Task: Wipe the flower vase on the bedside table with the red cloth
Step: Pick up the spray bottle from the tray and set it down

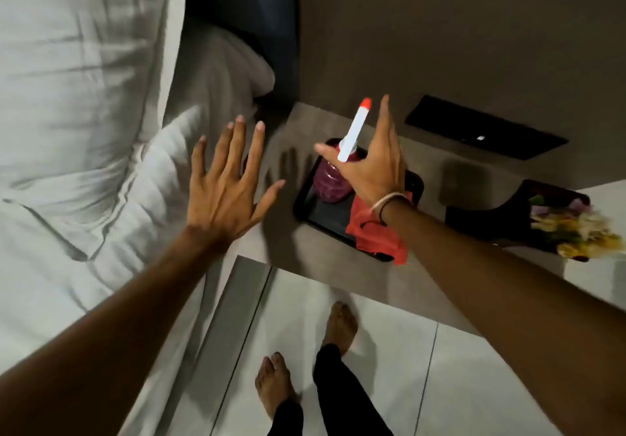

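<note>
A dark vase (491, 220) with yellow and pale flowers (576, 229) stands at the right edge of the bedside table (426, 168). The red cloth (376, 232) lies crumpled on a black tray (325, 219), partly under my right wrist. My right hand (372, 164) hovers open above the tray, just right of a purple spray bottle (330, 183) with a white and red nozzle. My left hand (227, 181) is spread open over the gap between bed and table, holding nothing.
A white duvet and pillows (84, 114) fill the left side. A black flat object (484, 127) lies at the back of the table by the wall. My bare feet (305, 351) stand on the pale tiled floor below the table's front edge.
</note>
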